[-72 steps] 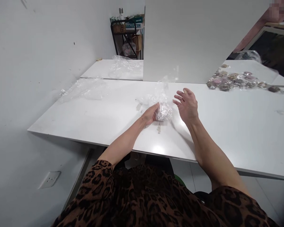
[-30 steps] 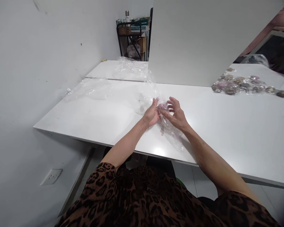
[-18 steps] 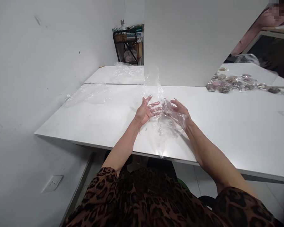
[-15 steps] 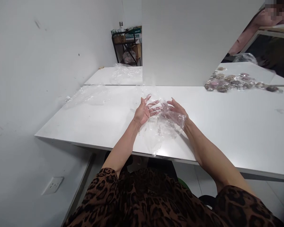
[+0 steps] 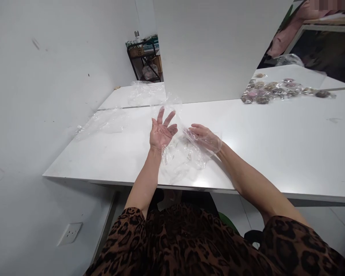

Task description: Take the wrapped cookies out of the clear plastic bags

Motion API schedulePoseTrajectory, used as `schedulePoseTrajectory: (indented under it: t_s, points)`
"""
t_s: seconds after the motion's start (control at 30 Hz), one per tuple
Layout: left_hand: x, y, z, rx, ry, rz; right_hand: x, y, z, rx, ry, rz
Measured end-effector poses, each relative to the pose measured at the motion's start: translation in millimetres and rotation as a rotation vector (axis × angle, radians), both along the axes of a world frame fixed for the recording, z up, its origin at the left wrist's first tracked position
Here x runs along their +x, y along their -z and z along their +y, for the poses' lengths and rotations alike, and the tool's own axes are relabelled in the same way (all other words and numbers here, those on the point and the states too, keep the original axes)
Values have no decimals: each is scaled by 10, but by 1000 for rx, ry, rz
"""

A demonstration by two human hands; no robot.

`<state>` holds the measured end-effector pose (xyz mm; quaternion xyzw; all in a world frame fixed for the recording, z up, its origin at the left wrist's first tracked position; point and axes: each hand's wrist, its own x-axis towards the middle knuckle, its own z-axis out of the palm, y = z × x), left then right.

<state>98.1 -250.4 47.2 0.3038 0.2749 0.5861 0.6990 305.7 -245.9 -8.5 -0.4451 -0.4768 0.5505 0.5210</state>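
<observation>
My left hand (image 5: 162, 132) is held palm up over the white table with its fingers spread. It grips nothing, and clear plastic lies just beside and behind its fingers. A crumpled sheet or bag of clear plastic (image 5: 186, 155) spreads on the table between and in front of my hands. My right hand (image 5: 204, 137) is covered by part of this plastic, its fingers stretched toward the left. The film is see-through, so whether the right hand is inside a bag or only under a sheet is hard to tell.
More clear plastic (image 5: 103, 122) lies on the left of the table (image 5: 281, 153). Several small wrapped pieces (image 5: 276, 91) are heaped at the back right. A white panel (image 5: 212, 50) stands behind my hands. A person's pink sleeve (image 5: 281, 38) and a black shelf (image 5: 143, 57) are farther back.
My left hand has moved left, away from the right one, and turned its palm up, coming out from the plastic. The right hand has shifted slightly left, with plastic still over it.
</observation>
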Motion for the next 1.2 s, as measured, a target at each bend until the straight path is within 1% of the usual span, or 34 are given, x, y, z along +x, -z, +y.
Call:
schedulePoseTrajectory:
  t_s: [0.1,0.13,0.2,0.27,0.33,0.43,0.5,0.57,0.67,0.83,0.97,1.03,1.13,1.2]
  points:
    - [-24,-34,-8,-14,-66,28,26,33,48,-86,54,7]
    - [-31,-41,-8,-12,-82,32,39,30,58,-92,72,-3]
    - [-43,-46,-4,-6,-107,30,61,9,59,-69,70,-45]
    - [-51,-41,5,-4,-121,23,61,-14,38,-3,30,-117]
    - [-54,-34,15,-6,-124,10,30,-14,7,107,-32,-256]
    - [-55,-25,26,0,-120,5,-56,58,-21,288,-103,-594]
    - [-62,-24,29,6,-130,33,-107,134,-16,357,-117,-822]
    - [-78,-25,31,13,-151,64,-128,196,5,380,-120,-956]
    - [-110,-24,37,39,-166,57,-95,224,42,375,-106,-998]
    - [-154,-36,70,94,-153,1,8,172,74,301,-27,-1082]
    - [-237,-116,114,164,-190,40,73,147,95,209,25,-1197]
    - [-304,-172,140,223,-218,54,103,142,117,170,43,-1210]
    - [-392,-254,165,303,-218,63,129,135,150,185,77,-1152]
    - [-410,-300,158,312,-210,89,125,133,158,258,92,-1098]
